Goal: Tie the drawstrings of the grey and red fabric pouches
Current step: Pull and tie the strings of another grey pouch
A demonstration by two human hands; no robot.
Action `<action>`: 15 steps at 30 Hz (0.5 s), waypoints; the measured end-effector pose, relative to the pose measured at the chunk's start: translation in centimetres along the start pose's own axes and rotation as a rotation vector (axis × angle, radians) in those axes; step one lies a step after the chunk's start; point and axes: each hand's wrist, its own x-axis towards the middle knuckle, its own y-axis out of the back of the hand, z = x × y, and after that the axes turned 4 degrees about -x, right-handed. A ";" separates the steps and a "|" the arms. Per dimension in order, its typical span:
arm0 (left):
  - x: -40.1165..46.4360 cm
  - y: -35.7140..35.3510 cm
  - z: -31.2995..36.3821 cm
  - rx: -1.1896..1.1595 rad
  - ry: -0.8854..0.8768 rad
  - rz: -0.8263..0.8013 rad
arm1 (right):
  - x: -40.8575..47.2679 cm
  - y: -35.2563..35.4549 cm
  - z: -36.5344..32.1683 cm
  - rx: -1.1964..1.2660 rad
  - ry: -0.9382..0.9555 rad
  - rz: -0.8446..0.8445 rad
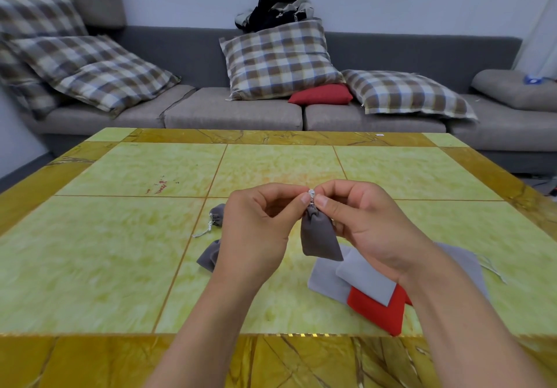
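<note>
- Head view: the left hand and the right hand are raised above the table, fingers curled, thumb and forefinger tips meeting from either side at the white drawstring knot.
- Each hand pinches the cord at the gathered neck of a dark grey pouch, which hangs between the two hands, clear of the tabletop, its mouth cinched shut.
- How the cord runs between the fingertips is too small to make out; it looks like a knot or a loop.
- Left of the left hand, two more dark grey pouches lie on the table: a far one with its white cord trailing out, and a near one partly hidden by the wrist.
- Under the right forearm lies a stack of flat pouches: light grey ones on top of a red pouch, near the table's front edge.
- Another pale cord lies to the right of that stack.
- Behind the table stands a grey sofa with checked cushions and a small red cushion.
</note>
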 end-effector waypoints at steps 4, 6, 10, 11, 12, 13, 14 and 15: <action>0.0 0.1 0.4 0.066 -0.057 -0.033 | -0.1 -0.3 0.0 0.037 -0.023 -0.045; 0.0 0.1 0.5 0.070 -0.071 -0.041 | -0.2 -0.4 -0.1 0.053 -0.040 -0.070; -0.2 0.1 0.5 0.129 -0.106 -0.048 | -0.1 -0.4 -0.2 -0.029 -0.046 -0.074; -0.3 0.1 0.4 0.167 -0.118 -0.049 | -0.1 -0.4 -0.2 -0.062 -0.039 -0.065; -0.3 0.1 0.4 0.206 -0.131 -0.045 | 0.0 -0.4 -0.2 -0.088 -0.032 -0.054; -0.4 0.1 0.4 0.248 -0.147 -0.035 | 0.0 -0.5 -0.1 -0.106 -0.026 -0.044; -0.4 0.0 0.3 0.294 -0.168 -0.021 | 0.0 -0.6 0.0 -0.118 -0.023 -0.039; -0.4 0.0 0.3 0.337 -0.188 -0.006 | 0.1 -0.7 0.0 -0.125 -0.020 -0.039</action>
